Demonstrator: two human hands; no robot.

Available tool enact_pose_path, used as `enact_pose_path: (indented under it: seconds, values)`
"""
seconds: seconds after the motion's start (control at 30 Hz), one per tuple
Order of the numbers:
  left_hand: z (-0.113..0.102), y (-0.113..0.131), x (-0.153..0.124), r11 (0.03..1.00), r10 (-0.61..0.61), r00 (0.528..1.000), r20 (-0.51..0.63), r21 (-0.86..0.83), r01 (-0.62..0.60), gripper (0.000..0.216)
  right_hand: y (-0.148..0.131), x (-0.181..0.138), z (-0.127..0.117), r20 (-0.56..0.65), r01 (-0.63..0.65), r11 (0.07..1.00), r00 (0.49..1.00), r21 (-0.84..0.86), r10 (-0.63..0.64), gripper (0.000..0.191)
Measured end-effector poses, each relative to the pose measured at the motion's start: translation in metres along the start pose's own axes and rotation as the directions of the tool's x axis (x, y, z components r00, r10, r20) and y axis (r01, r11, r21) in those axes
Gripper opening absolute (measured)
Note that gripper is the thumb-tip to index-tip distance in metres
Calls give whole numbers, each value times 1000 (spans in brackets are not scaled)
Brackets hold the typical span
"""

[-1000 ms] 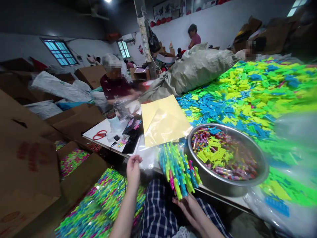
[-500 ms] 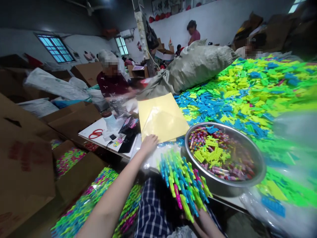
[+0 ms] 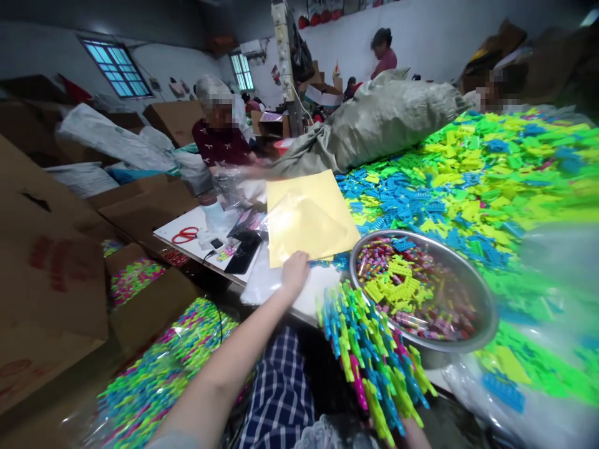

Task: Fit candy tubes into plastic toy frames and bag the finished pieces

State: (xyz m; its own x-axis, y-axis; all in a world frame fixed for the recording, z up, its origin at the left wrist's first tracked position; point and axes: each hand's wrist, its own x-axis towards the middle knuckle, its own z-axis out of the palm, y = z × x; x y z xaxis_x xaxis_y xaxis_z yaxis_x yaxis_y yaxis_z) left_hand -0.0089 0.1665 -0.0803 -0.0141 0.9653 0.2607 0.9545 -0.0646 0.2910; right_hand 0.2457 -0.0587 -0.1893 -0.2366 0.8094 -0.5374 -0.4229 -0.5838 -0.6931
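My left hand (image 3: 296, 273) is at the lower edge of a yellow sheet (image 3: 322, 187), its fingers closed on a clear plastic bag (image 3: 311, 221) that lies over the sheet. The fingertips are partly blurred. Down at the right, my right hand (image 3: 412, 434) supports a thick bundle of small plastic toys (image 3: 374, 355) in green, blue, yellow and pink. Most of that hand is hidden beneath the bundle. Just beyond it stands a round metal basin (image 3: 491, 318) of small wrapped, multicoloured pieces, with yellow toy parts (image 3: 397, 280) on top.
Green, yellow and blue plastic parts (image 3: 468, 174) pile across the table's right side. Behind the sheet lies a grey sack (image 3: 384, 125). Red scissors (image 3: 185, 235) lie on the left tabletop. An open carton (image 3: 154, 305) and bagged toys (image 3: 159, 374) are below; a co-worker (image 3: 219, 137) sits beyond.
The toy bundle has moved right and down with my right hand. My left hand is still by the sheet's lower edge, and the clear film there spreads wider. The whole view has shifted slightly.
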Motion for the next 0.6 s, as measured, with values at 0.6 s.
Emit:
enact_pose_path:
  seconds: [0.6]
  values:
    - [-93, -65, -1, 850, -296, 946, -132, -489, 197, 39, -21, 38, 102, -5, 129, 928, 991, 350, -136, 58]
